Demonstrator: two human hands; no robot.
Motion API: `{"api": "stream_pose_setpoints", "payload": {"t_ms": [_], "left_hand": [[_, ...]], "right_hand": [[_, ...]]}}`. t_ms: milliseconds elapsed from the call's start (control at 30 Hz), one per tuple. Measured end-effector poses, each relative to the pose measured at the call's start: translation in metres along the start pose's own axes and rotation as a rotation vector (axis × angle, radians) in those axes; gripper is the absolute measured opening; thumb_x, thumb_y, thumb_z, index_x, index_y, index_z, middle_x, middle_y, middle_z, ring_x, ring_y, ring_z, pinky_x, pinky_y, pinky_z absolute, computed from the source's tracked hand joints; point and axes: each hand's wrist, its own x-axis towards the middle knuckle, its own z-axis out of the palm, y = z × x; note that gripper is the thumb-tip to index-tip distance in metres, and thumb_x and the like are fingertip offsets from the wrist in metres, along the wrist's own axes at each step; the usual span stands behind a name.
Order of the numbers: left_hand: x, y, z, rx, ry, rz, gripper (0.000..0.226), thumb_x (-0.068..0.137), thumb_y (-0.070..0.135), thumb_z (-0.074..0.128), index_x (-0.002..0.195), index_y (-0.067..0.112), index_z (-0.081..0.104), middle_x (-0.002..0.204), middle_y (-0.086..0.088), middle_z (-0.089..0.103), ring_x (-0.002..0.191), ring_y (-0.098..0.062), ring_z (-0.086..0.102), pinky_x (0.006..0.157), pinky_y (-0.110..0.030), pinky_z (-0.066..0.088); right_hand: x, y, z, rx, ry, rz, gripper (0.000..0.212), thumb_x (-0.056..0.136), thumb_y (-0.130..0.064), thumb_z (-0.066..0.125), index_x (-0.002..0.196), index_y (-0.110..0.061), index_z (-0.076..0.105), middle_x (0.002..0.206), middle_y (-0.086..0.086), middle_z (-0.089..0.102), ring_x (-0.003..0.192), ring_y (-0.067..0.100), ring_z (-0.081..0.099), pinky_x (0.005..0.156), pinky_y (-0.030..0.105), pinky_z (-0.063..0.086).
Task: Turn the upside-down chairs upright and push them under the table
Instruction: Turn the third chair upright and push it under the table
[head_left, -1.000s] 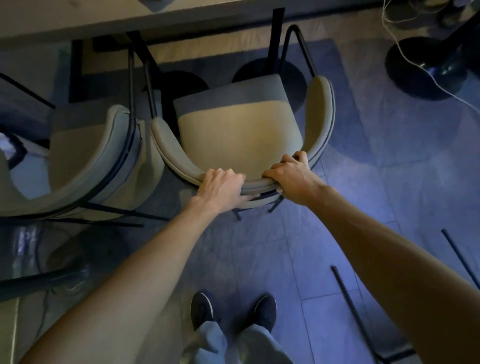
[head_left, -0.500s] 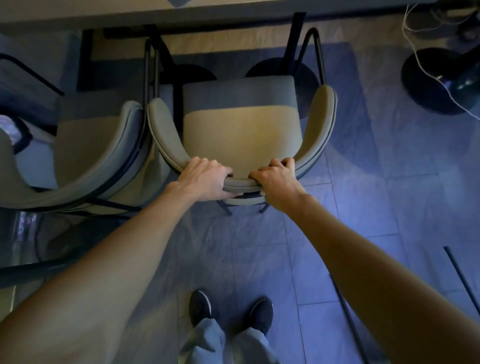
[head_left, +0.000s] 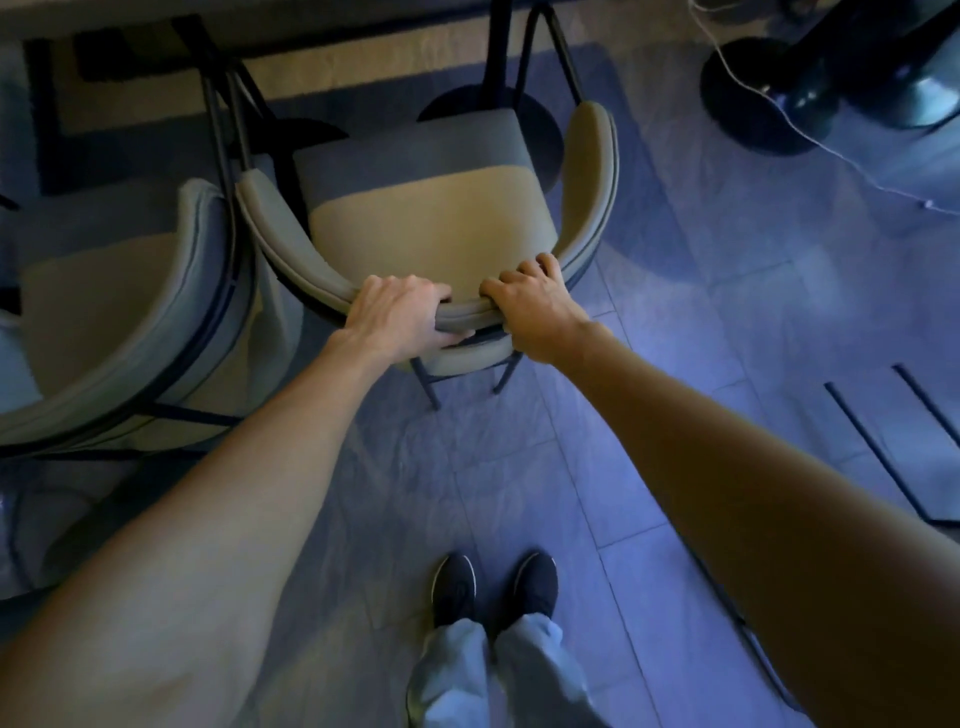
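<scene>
An upright beige armchair (head_left: 431, 218) with a curved backrest and black metal legs stands in front of me, its seat front in the shadow of the table edge (head_left: 156, 21) at the top. My left hand (head_left: 400, 312) grips the top of the backrest from behind. My right hand (head_left: 530, 301) grips the same backrest just to the right, fingers curled over the rim. A second upright chair (head_left: 119, 312) of the same kind stands close on the left, its armrest almost touching the first chair.
A black round pedestal base (head_left: 763, 104) with a white cable (head_left: 831, 150) across it stands at the top right. Thin black metal bars (head_left: 878, 447) lie on the tiled floor at right. My two dark shoes (head_left: 493, 587) stand below the chair.
The chair has slid forward, away from me and further under the table edge, with both hands holding the backrest throughout. My arms have stretched out more.
</scene>
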Motion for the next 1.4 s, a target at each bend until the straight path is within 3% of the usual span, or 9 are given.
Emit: {"api": "stream_pose_setpoints", "payload": {"t_ms": [167,300,433,533,600,767,1067,1267,1400], "left_hand": [[-0.011,0.045,0.008,-0.168,0.156,-0.016,0.040,0.084,0.053,0.062,0.109,0.022,0.058,0.108,-0.002,0.066,0.103,-0.029,0.061,0.086,-0.042,0.040],[-0.025,0.099,0.006,-0.240,0.207,-0.003,0.062,0.083,0.049,0.046,0.137,0.020,0.050,0.132,-0.011,0.055,0.119,-0.035,0.050,0.099,-0.050,0.037],[-0.030,0.188,-0.028,-0.451,0.120,0.232,0.053,0.084,0.052,0.038,0.118,0.020,0.065,0.116,-0.007,0.063,0.111,-0.035,0.056,0.091,-0.045,0.045],[-0.042,0.282,-0.062,-0.543,0.038,0.370,0.036,0.090,0.046,0.049,0.117,0.028,0.065,0.115,-0.003,0.065,0.108,-0.032,0.058,0.089,-0.043,0.048],[-0.060,0.347,-0.080,-0.581,0.034,0.463,0.039,0.090,0.048,0.047,0.121,0.030,0.063,0.115,-0.002,0.065,0.108,-0.031,0.060,0.090,-0.044,0.049],[-0.120,0.512,-0.112,-0.584,-0.012,0.655,0.043,0.094,0.042,0.051,0.133,0.024,0.056,0.121,-0.004,0.063,0.113,-0.029,0.058,0.095,-0.046,0.046],[-0.232,0.781,-0.128,-0.422,-0.030,0.948,0.042,0.094,0.042,0.051,0.131,0.024,0.056,0.122,-0.005,0.064,0.115,-0.029,0.059,0.092,-0.047,0.047],[-0.255,0.892,-0.102,-0.273,-0.104,1.087,0.037,0.097,0.043,0.046,0.131,0.029,0.054,0.124,-0.003,0.061,0.115,-0.028,0.056,0.092,-0.045,0.045],[-0.246,0.950,-0.069,-0.229,-0.176,1.104,0.037,0.097,0.043,0.045,0.130,0.029,0.055,0.124,-0.002,0.061,0.115,-0.027,0.057,0.093,-0.044,0.045]], "right_hand": [[-0.040,-0.013,0.003,0.058,0.133,0.037,0.068,0.075,-0.014,0.065,0.140,-0.011,0.045,0.136,0.008,0.051,0.130,0.031,0.043,0.112,0.046,0.030],[-0.100,-0.007,-0.017,0.143,0.147,0.150,0.059,0.085,-0.014,0.060,0.142,-0.020,0.046,0.144,0.000,0.049,0.126,0.029,0.048,0.097,0.043,0.043],[-0.200,0.037,-0.021,0.149,0.155,0.313,0.045,0.086,-0.020,0.059,0.131,-0.020,0.055,0.126,0.004,0.063,0.116,0.031,0.055,0.093,0.041,0.044],[-0.296,0.078,-0.026,0.141,0.128,0.470,0.048,0.089,-0.027,0.060,0.136,-0.021,0.052,0.125,0.005,0.063,0.117,0.031,0.054,0.094,0.041,0.043],[-0.366,0.104,-0.032,0.135,0.132,0.575,0.051,0.089,-0.030,0.060,0.139,-0.024,0.051,0.126,0.004,0.063,0.118,0.030,0.054,0.095,0.041,0.043],[-0.542,0.148,-0.036,0.143,0.153,0.792,0.046,0.089,-0.036,0.061,0.134,-0.026,0.058,0.128,0.003,0.062,0.121,0.029,0.054,0.097,0.040,0.044],[-0.826,0.189,0.003,0.203,0.157,1.082,0.044,0.085,-0.041,0.062,0.127,-0.026,0.062,0.122,0.005,0.063,0.116,0.031,0.056,0.092,0.041,0.047],[-0.926,0.220,0.057,0.333,0.119,1.194,0.052,0.089,-0.034,0.059,0.140,-0.026,0.052,0.134,0.009,0.056,0.123,0.033,0.050,0.098,0.043,0.046],[-0.959,0.257,0.105,0.384,0.069,1.205,0.052,0.092,-0.036,0.056,0.142,-0.028,0.048,0.130,0.009,0.058,0.121,0.031,0.051,0.096,0.043,0.047]]}}
